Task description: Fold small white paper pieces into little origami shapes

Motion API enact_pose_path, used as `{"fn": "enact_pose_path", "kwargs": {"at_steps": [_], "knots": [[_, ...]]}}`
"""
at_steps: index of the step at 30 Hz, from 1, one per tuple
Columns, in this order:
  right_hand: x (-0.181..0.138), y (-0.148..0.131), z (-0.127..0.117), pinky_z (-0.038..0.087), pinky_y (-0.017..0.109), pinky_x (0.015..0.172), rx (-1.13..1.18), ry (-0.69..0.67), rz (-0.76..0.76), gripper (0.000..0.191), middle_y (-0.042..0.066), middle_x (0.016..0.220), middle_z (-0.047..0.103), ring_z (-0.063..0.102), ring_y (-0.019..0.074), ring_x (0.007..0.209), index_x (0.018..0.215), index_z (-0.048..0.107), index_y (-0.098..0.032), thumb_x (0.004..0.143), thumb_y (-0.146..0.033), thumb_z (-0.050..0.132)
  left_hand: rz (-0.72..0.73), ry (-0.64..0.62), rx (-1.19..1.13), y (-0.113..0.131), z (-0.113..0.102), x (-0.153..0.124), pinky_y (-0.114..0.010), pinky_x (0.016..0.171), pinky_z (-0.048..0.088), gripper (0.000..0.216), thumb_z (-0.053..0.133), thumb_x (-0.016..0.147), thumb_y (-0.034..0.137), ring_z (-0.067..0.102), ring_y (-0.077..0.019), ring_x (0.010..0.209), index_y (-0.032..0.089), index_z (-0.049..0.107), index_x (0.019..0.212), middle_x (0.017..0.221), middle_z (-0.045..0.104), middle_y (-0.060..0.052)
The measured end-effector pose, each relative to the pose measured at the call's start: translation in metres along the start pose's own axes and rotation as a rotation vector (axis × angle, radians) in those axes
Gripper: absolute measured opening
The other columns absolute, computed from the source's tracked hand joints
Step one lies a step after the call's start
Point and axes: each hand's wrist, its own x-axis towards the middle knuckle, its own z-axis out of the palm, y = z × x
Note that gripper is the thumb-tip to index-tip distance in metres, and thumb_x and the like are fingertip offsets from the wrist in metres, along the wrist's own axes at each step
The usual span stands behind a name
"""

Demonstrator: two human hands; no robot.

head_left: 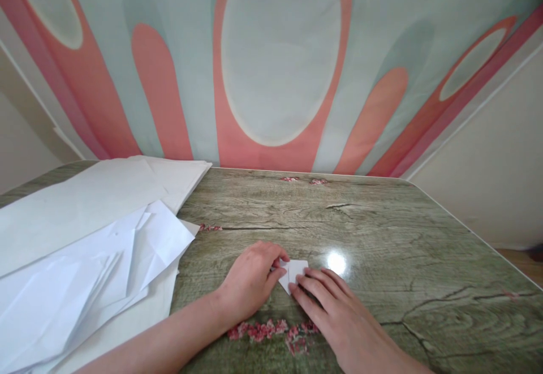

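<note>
A small folded piece of white paper [297, 269] lies on the table between my hands, with a crease or layer edge showing on its left part. My left hand [252, 278] has its thumb and bent fingers closed on the paper's left corner. From the right, my right hand [335, 306] holds the paper against the table with its fingertips. The fingers of this hand are slightly bent and close together, and they cover the paper's lower right part. Whatever sits under the fingertips is hidden.
On the left lies a stack of large white sheets [106, 184], with several loose, folded white papers [106, 261] on top. The wood-patterned table [382, 227] has pink flower prints. Its back edge meets a wall panel [280, 68] with coral and pale green shapes.
</note>
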Motion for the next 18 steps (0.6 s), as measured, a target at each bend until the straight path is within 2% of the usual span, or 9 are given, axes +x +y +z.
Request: {"fn": "enact_pose_path", "kwargs": {"at_steps": [8, 12, 18], "knots": [[0.004, 0.003, 0.002, 0.035, 0.044, 0.103, -0.013, -0.020, -0.017, 0.041, 0.006, 0.117, 0.060, 0.048, 0.0234, 0.115, 0.129, 0.050, -0.020, 0.088, -0.020, 0.053, 0.017, 0.027, 0.010, -0.004, 0.004, 0.001, -0.032, 0.079, 0.044, 0.014, 0.055, 0.082, 0.014, 0.056, -0.0205, 0.085, 0.020, 0.060, 0.093, 0.085, 0.062, -0.002], [0.007, 0.003, 0.000, 0.035, 0.045, 0.102, -0.046, -0.025, -0.020, 0.035, 0.004, 0.113, 0.061, 0.048, 0.0228, 0.113, 0.126, 0.052, -0.022, 0.091, -0.023, 0.051, 0.020, 0.031, 0.015, -0.002, 0.003, 0.001, -0.032, 0.078, 0.043, 0.014, 0.055, 0.082, 0.014, 0.056, -0.0202, 0.085, 0.020, 0.060, 0.093, 0.084, 0.062, -0.002], [0.011, 0.002, -0.003, 0.041, 0.039, 0.097, -0.086, -0.015, -0.039, 0.031, 0.005, 0.122, 0.058, 0.048, 0.0227, 0.114, 0.122, 0.056, -0.019, 0.093, -0.027, 0.050, 0.035, 0.028, 0.024, -0.002, 0.002, 0.000, -0.032, 0.079, 0.043, 0.012, 0.054, 0.082, 0.015, 0.056, -0.0203, 0.085, 0.020, 0.060, 0.092, 0.085, 0.061, -0.002]]}}
